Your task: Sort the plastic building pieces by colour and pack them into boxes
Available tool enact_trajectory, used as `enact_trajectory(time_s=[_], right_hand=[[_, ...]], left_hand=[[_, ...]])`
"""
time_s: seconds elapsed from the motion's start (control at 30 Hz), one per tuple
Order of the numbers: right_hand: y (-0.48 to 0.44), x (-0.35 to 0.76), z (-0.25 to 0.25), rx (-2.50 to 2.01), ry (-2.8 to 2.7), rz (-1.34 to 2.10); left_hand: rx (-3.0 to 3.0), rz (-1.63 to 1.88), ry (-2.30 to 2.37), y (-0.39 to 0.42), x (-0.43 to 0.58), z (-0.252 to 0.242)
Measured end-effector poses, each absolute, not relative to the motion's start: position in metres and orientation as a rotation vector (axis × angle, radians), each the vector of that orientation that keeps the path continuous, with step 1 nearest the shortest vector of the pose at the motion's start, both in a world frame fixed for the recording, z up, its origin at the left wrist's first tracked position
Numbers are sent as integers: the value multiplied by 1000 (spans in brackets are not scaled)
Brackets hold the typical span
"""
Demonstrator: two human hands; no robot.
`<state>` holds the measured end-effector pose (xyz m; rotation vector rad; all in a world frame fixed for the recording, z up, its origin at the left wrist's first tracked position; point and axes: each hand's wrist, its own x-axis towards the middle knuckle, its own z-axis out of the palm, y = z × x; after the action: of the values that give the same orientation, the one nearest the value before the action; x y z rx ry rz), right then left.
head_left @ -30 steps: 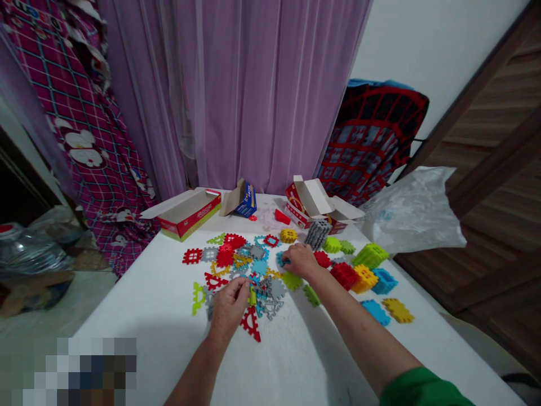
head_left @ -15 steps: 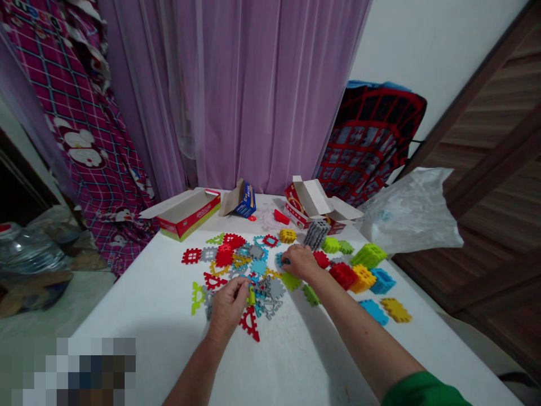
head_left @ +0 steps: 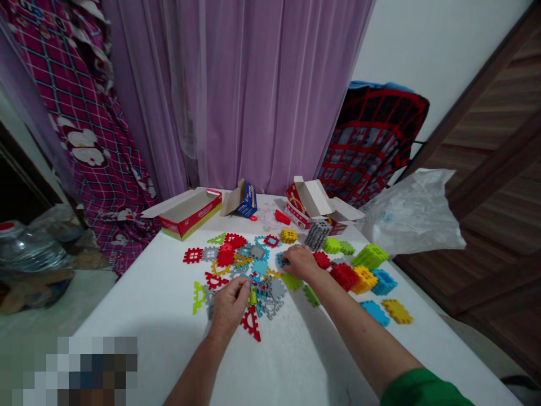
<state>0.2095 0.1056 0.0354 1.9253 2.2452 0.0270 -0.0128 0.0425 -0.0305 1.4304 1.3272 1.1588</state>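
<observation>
Several flat toothed plastic tiles [head_left: 236, 256] in red, blue, grey, yellow and green lie spread on a white table [head_left: 160, 316]. My left hand [head_left: 228, 307] pinches a small green tile [head_left: 252, 295] at the near edge of the pile, beside a red triangular tile [head_left: 251, 324]. My right hand [head_left: 299, 262] rests palm down further back, its fingers curled on a blue tile [head_left: 280, 259]. To its right stand built cubes: red [head_left: 344, 275], yellow [head_left: 364, 278], blue [head_left: 384, 281] and green [head_left: 371, 255].
Open red-and-white cardboard boxes [head_left: 188, 211] [head_left: 310, 203] and a small blue box [head_left: 243, 198] stand at the table's far edge, before a purple curtain. A crumpled plastic bag [head_left: 412, 211] lies at the right. A grey tile stack [head_left: 316, 234] stands by the right box.
</observation>
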Motion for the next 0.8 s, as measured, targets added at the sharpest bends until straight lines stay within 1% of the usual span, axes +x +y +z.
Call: enact_trajectory(time_s=[0.33, 0.5, 0.8], right_hand=[[105, 207, 44, 1955, 2245, 32], [118, 199, 52, 2003, 2260, 106], [153, 175, 37, 2020, 2234, 203]], left_hand=[[1415, 1177, 1334, 42, -12, -30], [1405, 1183, 1331, 42, -13, -31], [1404, 1184, 1319, 43, -14, -34]])
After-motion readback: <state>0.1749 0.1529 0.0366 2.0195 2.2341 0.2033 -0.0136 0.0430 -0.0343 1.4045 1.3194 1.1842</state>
